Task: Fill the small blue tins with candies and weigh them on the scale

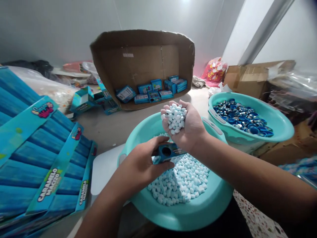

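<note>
My left hand (141,160) grips a small blue candy box (174,151) printed "Caramelo Macizo", with a dark round spot on its near end. Just above it, my right hand (193,124) is cupped palm up around a heap of small pale candies (176,119). Both hands are over a turquoise basin (180,219). Inside the basin lies a wide layer of loose pale blue-white candies (183,181). Part of the box is hidden behind my right wrist and my left fingers.
Behind the basin, an open cardboard carton (148,66) holds several small blue boxes. On the right, a second turquoise basin (279,129) contains many blue and silver pieces. Blue display cartons (44,158) stand at left. An opened blue box (83,99) lies behind them.
</note>
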A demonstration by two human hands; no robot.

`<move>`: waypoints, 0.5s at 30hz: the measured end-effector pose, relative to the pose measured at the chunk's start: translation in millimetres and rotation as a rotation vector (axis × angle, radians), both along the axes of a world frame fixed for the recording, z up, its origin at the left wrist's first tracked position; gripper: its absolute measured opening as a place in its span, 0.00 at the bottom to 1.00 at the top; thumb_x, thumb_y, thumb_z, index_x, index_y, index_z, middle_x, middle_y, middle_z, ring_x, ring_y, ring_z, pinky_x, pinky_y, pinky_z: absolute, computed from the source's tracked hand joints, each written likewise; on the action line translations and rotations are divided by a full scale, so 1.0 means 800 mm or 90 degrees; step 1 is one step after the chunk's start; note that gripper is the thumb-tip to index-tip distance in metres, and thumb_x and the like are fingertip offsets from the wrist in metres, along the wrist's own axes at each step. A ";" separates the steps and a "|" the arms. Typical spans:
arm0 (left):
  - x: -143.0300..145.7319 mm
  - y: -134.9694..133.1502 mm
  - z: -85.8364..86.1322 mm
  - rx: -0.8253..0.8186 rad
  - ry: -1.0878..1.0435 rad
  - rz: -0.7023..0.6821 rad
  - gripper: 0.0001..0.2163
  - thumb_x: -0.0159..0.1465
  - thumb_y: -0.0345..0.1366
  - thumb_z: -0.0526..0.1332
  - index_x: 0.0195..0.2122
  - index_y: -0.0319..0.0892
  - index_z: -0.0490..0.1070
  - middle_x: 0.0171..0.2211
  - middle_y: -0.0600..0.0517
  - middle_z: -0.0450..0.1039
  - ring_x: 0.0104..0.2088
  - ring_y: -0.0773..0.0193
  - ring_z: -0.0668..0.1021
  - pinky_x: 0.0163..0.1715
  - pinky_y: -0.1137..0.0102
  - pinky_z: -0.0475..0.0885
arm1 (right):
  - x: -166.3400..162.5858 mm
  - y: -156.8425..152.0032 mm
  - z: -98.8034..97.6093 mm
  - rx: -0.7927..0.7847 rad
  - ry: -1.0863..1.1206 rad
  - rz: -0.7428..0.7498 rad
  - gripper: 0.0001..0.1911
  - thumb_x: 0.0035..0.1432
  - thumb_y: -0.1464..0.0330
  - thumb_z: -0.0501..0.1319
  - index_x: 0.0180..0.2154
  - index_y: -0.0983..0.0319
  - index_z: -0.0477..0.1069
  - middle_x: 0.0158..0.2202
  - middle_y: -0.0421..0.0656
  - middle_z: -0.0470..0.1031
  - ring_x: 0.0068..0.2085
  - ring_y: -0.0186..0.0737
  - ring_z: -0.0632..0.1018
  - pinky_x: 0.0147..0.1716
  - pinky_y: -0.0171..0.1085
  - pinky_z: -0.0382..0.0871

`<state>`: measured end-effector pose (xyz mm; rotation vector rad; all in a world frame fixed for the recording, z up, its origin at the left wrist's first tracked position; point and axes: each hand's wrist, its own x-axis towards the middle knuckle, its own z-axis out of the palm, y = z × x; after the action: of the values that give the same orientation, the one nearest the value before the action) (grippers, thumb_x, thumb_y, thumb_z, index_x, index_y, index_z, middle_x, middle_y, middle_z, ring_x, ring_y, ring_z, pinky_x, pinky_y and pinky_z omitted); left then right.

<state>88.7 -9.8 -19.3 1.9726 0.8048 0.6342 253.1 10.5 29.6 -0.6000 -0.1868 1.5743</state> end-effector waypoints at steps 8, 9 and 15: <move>-0.002 0.005 -0.008 -0.094 -0.061 0.039 0.23 0.61 0.44 0.71 0.56 0.53 0.69 0.55 0.52 0.75 0.51 0.56 0.80 0.49 0.65 0.79 | -0.010 -0.001 -0.005 0.011 0.006 0.041 0.14 0.68 0.64 0.50 0.33 0.62 0.68 0.24 0.40 0.73 0.26 0.34 0.77 0.23 0.30 0.72; -0.001 0.005 -0.008 -0.100 -0.073 0.045 0.24 0.60 0.43 0.72 0.56 0.53 0.69 0.54 0.53 0.76 0.50 0.56 0.80 0.50 0.65 0.79 | -0.010 -0.001 -0.005 0.019 0.004 0.045 0.14 0.68 0.64 0.50 0.33 0.62 0.68 0.24 0.40 0.73 0.27 0.34 0.77 0.23 0.30 0.72; 0.001 0.003 -0.005 -0.106 -0.088 0.049 0.23 0.59 0.41 0.73 0.54 0.52 0.70 0.52 0.53 0.77 0.51 0.56 0.80 0.50 0.65 0.79 | -0.012 -0.004 -0.004 0.013 -0.015 0.041 0.14 0.67 0.63 0.52 0.31 0.62 0.68 0.24 0.39 0.73 0.27 0.34 0.77 0.25 0.30 0.71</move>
<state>89.7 -7.2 -23.4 1.7343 0.8245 0.7180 243.4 7.0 26.0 -0.6016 -0.2423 1.6266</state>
